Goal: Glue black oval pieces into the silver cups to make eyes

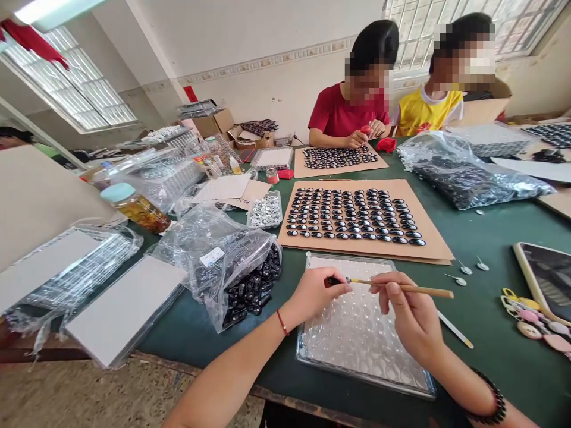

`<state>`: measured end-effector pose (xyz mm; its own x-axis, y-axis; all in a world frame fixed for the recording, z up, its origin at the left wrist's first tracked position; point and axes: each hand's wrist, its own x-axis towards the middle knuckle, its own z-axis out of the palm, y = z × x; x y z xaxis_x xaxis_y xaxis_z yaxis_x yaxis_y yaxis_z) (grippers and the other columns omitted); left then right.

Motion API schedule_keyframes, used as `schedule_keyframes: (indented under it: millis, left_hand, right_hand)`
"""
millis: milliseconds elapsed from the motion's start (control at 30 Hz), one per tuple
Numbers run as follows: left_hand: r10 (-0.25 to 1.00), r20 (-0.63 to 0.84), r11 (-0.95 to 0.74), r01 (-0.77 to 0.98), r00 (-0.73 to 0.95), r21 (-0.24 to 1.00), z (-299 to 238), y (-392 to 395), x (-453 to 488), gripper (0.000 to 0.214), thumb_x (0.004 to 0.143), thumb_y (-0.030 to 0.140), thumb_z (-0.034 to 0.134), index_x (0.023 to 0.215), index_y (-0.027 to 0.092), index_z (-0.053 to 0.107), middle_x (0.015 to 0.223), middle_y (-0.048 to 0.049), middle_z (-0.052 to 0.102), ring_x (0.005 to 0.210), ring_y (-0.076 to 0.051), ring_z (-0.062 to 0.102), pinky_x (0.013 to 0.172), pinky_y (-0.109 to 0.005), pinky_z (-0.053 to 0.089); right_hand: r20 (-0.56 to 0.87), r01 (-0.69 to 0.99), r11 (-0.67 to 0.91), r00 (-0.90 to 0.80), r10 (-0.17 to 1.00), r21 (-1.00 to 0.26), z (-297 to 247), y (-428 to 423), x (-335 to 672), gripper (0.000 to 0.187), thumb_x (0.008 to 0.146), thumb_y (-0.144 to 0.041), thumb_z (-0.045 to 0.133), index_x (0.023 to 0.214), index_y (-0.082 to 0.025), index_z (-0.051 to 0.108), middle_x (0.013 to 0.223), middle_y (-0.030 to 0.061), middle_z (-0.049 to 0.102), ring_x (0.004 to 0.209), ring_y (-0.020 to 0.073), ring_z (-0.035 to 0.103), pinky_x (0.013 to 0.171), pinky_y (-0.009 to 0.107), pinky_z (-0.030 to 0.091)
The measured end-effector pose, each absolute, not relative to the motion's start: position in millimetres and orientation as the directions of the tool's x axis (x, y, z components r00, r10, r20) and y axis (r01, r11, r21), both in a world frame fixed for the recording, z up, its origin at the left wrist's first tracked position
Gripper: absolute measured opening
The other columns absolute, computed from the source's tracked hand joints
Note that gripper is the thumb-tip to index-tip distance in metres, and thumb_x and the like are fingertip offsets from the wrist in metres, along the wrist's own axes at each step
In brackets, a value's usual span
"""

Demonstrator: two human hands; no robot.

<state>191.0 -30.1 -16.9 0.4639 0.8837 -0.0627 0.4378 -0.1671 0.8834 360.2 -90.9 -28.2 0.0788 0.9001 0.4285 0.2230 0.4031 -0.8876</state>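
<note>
My left hand (317, 294) pinches a small black bead at the tip of a thin wooden brush (404, 288). My right hand (410, 315) is closed round the brush's handle, which points to the right. Both hands hover over a clear plastic tray (357, 339) of small round wells on the green table (499, 351). A clear bag of black beads (241, 279) lies just left of my left hand. Beyond the tray, a cardboard sheet (428, 232) carries rows of glossy black beads.
Two people sit at the far side, working at a second cardboard sheet of beads (339, 159). A large plastic bag (468, 172) lies at the right, a phone (546, 279) and keyring at the right edge. White boxes (125, 309) and a jar (136, 208) crowd the left.
</note>
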Motion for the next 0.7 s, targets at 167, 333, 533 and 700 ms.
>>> schedule_keyframes:
  millis: [167, 333, 533, 700]
  left_hand:
    - [0.866, -0.07, -0.135, 0.368, 0.495, 0.92, -22.4, -27.1, 190.3, 0.029, 0.066, 0.034, 0.064, 0.091, 0.019, 0.063, 0.085, -0.0025, 0.065, 0.069, -0.014, 0.056, 0.062, -0.024, 0.043]
    - [0.858, -0.093, -0.101, 0.343, 0.506, 0.934, -21.2, -27.7, 190.1, 0.028, 0.067, 0.03, 0.063, 0.093, 0.019, 0.064, 0.091, -0.0032, 0.065, 0.07, -0.013, 0.058, 0.064, -0.024, 0.045]
    - [0.855, -0.094, -0.113, 0.359, 0.511, 0.926, -20.0, -27.3, 190.8, 0.028, 0.068, 0.029, 0.062, 0.094, 0.019, 0.064, 0.09, -0.0032, 0.065, 0.07, -0.013, 0.057, 0.064, -0.024, 0.045]
    - [0.854, -0.127, -0.091, 0.385, 0.504, 0.918, -18.1, -28.0, 190.9, 0.027, 0.071, 0.029, 0.057, 0.096, 0.017, 0.063, 0.073, -0.0023, 0.064, 0.061, -0.013, 0.056, 0.06, -0.024, 0.044]
  right_hand:
    - [0.513, 0.414, 0.505, -0.1, 0.852, -0.757, -30.1, -90.4, 357.9, 0.018, 0.093, -0.022, 0.034, 0.097, -0.02, 0.052, 0.079, 0.0025, 0.054, 0.06, 0.0132, 0.049, 0.054, 0.025, 0.038]
    - [0.536, 0.465, 0.533, -0.139, 0.833, -0.707, -26.8, -88.8, 355.7, 0.018, 0.093, -0.019, 0.033, 0.092, -0.019, 0.05, 0.077, 0.0022, 0.054, 0.06, 0.0133, 0.05, 0.055, 0.024, 0.037]
    - [0.541, 0.517, 0.527, -0.14, 0.83, -0.675, -27.9, -87.8, 356.6, 0.018, 0.093, -0.02, 0.033, 0.091, -0.018, 0.05, 0.075, 0.0024, 0.054, 0.061, 0.0145, 0.051, 0.054, 0.025, 0.037]
    - [0.553, 0.551, 0.536, -0.154, 0.819, -0.639, -31.1, -85.2, 355.6, 0.019, 0.093, -0.021, 0.032, 0.091, -0.018, 0.05, 0.075, 0.0031, 0.054, 0.062, 0.0153, 0.051, 0.055, 0.026, 0.038]
